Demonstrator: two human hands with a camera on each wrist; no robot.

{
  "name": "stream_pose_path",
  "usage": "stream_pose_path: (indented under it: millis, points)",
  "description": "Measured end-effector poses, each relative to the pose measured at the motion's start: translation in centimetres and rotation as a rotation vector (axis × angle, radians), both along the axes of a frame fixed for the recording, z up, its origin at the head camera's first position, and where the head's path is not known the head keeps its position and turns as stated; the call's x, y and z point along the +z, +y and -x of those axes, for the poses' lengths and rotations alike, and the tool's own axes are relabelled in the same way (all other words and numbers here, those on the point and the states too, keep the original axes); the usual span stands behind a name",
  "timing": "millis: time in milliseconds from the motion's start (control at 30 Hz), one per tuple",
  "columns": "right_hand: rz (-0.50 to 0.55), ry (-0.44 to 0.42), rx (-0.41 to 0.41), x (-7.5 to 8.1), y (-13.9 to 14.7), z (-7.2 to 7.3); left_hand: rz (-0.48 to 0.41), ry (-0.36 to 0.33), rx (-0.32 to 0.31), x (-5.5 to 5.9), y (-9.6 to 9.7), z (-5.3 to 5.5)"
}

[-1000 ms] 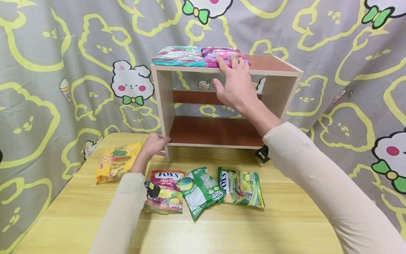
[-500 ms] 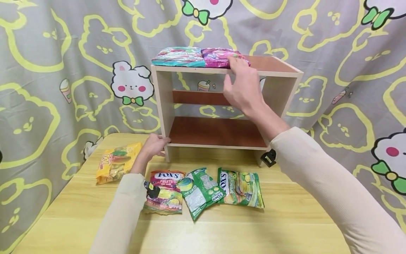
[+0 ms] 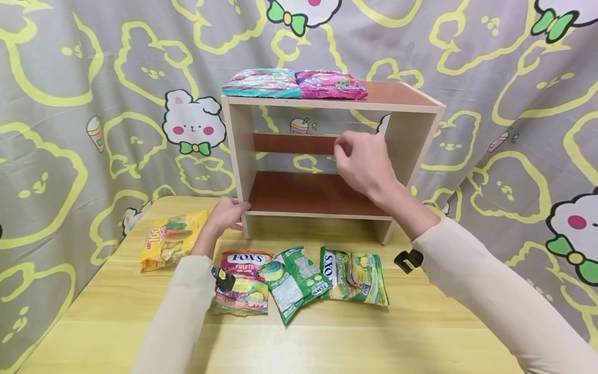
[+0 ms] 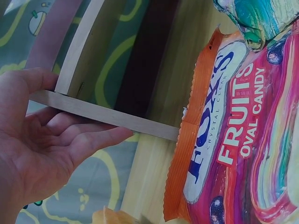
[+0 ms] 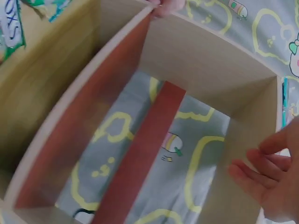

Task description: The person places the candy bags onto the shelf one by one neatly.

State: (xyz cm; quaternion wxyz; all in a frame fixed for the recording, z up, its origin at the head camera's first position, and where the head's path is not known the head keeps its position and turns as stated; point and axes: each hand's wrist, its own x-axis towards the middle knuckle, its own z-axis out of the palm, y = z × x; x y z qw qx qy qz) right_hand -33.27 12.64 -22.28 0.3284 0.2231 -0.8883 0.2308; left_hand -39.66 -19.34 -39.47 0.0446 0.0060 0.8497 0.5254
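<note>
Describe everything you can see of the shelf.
The shelf stands upright on the table: pale, wood-look sides and edges, reddish-brown top, lower board and back strip, the back otherwise open. A teal packet and a magenta packet lie on its top's left part. The left hand grips its left side by the lower board.

A curtained-off nook, room type unclear, shown by cartoon-print curtain [image 3: 140, 67] behind a wood-grain table [image 3: 336, 340].
</note>
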Motion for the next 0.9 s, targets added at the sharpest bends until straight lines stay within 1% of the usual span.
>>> stream_pose_path:
  millis: [133, 233, 367, 433, 533, 800, 900]
  points:
    - [-0.054, -0.143, -0.012, -2.2, 0.6, 0.1, -0.015, 0.0, 0.001, -0.1, -0.1, 0.1]
    - [-0.091, -0.254, -0.009, -3.9, 1.0, 0.1, -0.01, -0.001, 0.0, -0.1, -0.2, 0.1]
    - [-0.132, -0.433, -0.006, -6.2, 1.2, 0.0, 0.005, 0.003, -0.004, -0.1, -0.2, 0.0]
    - [-0.147, -0.508, -0.005, -7.3, 1.3, 0.0, 0.003, 0.006, 0.0, 0.0, -0.1, -0.1]
    - [-0.168, -0.575, -0.008, -8.9, 1.5, 0.0, 0.003, -0.002, -0.002, 0.1, -0.1, -0.2]
    - [-0.213, -0.707, -0.036, -13.0, 2.7, 0.0, -0.02, -0.025, 0.002, 0.2, 0.2, -0.3]
    - [-0.229, -0.742, -0.042, -14.5, 3.3, 0.0, -0.026, -0.031, 0.0, 0.1, 0.1, -0.2]
